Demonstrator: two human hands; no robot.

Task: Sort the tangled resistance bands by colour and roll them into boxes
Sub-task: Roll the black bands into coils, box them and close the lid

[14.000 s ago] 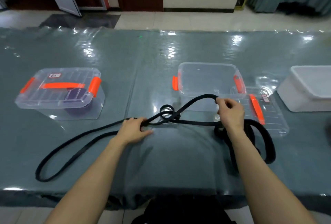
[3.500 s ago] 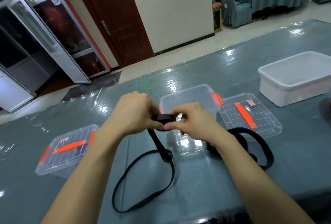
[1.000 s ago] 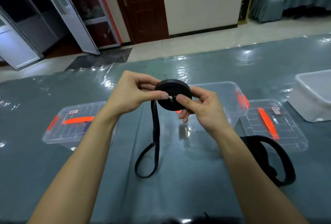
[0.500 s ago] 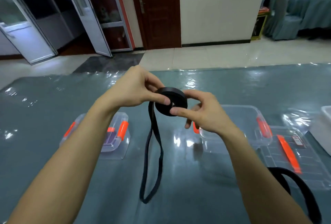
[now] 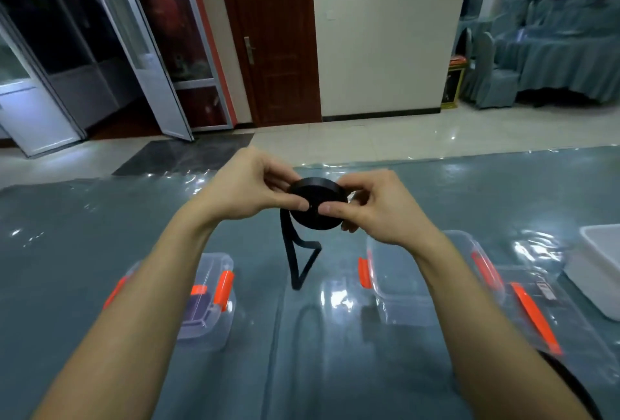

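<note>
Holding a black band (image 5: 315,204) above the table (image 5: 84,245), a person grips it with both hands. Most of the band is wound into a tight flat coil (image 5: 317,218), shaped like a puck. The left hand (image 5: 248,184) pinches the coil's left edge between thumb and curled fingers. The right hand (image 5: 375,209) pinches the right edge, thumb on the near face. A short unwound tail (image 5: 298,251) hangs from the coil's left side as a narrow loop. Whether its tip touches the table cannot be told.

The band looks light, soft and rubbery. On that judgement, the coil would likely spring loose if the pinch slackened. The safest hold is across both flat faces, with a finger over the outer wrap, feeding the tail in under slight tension.

Near right on the table, an open box (image 5: 396,298) of clear plastic with orange clips stands partly behind the right forearm. Its lid (image 5: 563,312) lies just right of it. A closed box (image 5: 208,312) stands near left, with something purple inside. A white tub (image 5: 600,272) sits at the right edge. A second band (image 5: 575,386), also black, shows at the near right corner.
</note>
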